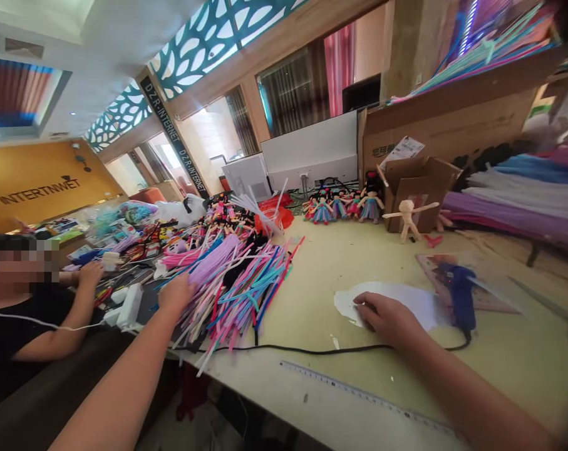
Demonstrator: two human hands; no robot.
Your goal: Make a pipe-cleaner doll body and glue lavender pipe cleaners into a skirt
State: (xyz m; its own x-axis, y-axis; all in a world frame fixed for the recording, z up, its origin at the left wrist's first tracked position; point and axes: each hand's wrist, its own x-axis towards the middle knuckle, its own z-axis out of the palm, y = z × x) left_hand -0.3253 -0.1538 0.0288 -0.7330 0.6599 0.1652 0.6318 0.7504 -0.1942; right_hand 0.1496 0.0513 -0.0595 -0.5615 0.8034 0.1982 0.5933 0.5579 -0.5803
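Observation:
My left hand (176,293) is at the left side of a heap of loose pipe cleaners, its fingers curled round the near ends of a lilac bundle of pipe cleaners (220,255). Pink, blue, white and turquoise pipe cleaners (250,294) spread out beside it. Over a white sheet (406,297) on the table, my right hand (382,314) has its fingers bent and drawn together; whatever is between the fingertips, if anything, is too small to make out. A blue glue gun (461,297) lies right of that hand, on a picture board (495,300).
Small dolls (340,205) stand at the back, near an open carton (418,178) and a beige doll body (408,219). A black cable (312,352) and a ruler (349,387) lie along the front. At left, another person (49,332) sits by a power strip (128,307).

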